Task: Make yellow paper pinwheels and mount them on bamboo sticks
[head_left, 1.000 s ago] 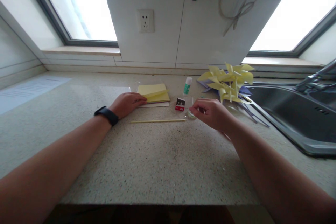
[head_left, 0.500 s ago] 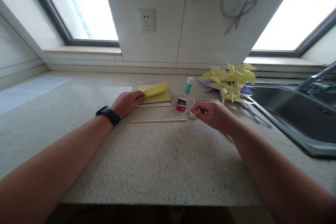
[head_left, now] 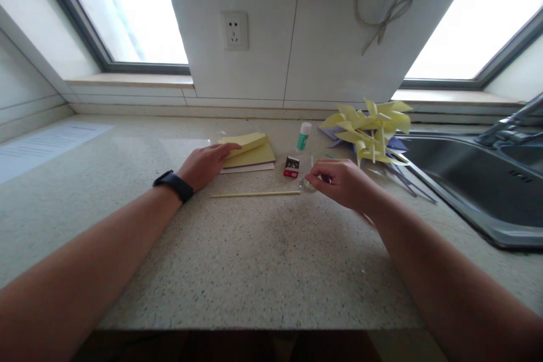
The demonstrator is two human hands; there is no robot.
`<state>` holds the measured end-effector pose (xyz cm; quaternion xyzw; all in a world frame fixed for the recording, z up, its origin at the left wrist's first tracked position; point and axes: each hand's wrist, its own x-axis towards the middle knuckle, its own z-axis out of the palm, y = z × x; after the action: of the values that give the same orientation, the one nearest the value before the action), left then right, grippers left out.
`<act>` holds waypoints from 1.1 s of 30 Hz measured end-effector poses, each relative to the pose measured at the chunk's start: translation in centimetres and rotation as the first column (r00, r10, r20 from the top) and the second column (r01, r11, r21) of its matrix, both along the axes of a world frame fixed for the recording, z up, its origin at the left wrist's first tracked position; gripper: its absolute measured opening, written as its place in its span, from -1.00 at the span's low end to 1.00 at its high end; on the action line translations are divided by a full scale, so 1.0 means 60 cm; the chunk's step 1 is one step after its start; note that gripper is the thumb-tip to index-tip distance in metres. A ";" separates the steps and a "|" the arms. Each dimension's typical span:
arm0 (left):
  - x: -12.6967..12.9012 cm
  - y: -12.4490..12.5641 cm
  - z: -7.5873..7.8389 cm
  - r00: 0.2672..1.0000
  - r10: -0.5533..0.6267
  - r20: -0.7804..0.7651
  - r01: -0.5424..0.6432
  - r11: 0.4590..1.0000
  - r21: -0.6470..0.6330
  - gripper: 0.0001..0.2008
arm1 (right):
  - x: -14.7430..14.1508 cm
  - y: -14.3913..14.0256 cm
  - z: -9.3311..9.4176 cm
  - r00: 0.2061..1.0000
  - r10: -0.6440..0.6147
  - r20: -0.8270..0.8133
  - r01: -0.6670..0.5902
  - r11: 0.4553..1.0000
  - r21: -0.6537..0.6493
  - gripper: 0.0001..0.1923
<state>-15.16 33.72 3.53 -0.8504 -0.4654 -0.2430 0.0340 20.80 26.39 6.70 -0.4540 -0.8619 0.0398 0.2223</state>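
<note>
Lifting the top sheet (head_left: 245,140) off a pad of yellow paper (head_left: 250,154), the left hand (head_left: 204,164) has its fingertips under the sheet's near-left corner, so the leaf curls up and away from the stack while the rest of the pad lies flat on the speckled countertop (head_left: 254,260). A black wristband (head_left: 173,184) sits just behind that hand. To the right of that grip, the right hand (head_left: 343,180) is curled closed, pinching a small clear object (head_left: 308,184) against the counter; what it is cannot be told. Between the two hands a thin wooden stick (head_left: 255,194) lies flat, its right end just beside the pinched object. Beyond the right hand's fingers stand a small red box (head_left: 291,167) and, farther off, a glue stick (head_left: 303,136) with a green label. Right of those, a heap of yellow paper pinwheels (head_left: 370,129) rests near the edge of the steel sink (head_left: 479,186).
</note>
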 end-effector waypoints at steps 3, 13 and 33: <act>-0.003 0.005 -0.003 0.999 0.003 0.036 -0.003 1.000 0.001 -0.65 | 0.001 0.000 0.000 1.000 0.013 0.001 -0.013 1.000 0.001 -0.70; -0.012 0.011 0.000 1.000 -0.022 0.005 0.022 0.995 -0.098 -0.62 | -0.001 0.000 0.000 0.999 0.031 0.012 -0.031 0.999 0.007 -0.70; -0.027 0.020 -0.003 0.986 0.042 0.161 -0.002 0.970 -0.241 -0.68 | -0.002 0.001 -0.001 0.999 0.041 0.027 -0.040 0.999 -0.012 -0.70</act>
<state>-16.79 34.90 3.32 -0.8201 -0.5019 -0.2541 -0.1053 20.66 26.47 6.66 -0.4382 -0.8736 0.0431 0.2072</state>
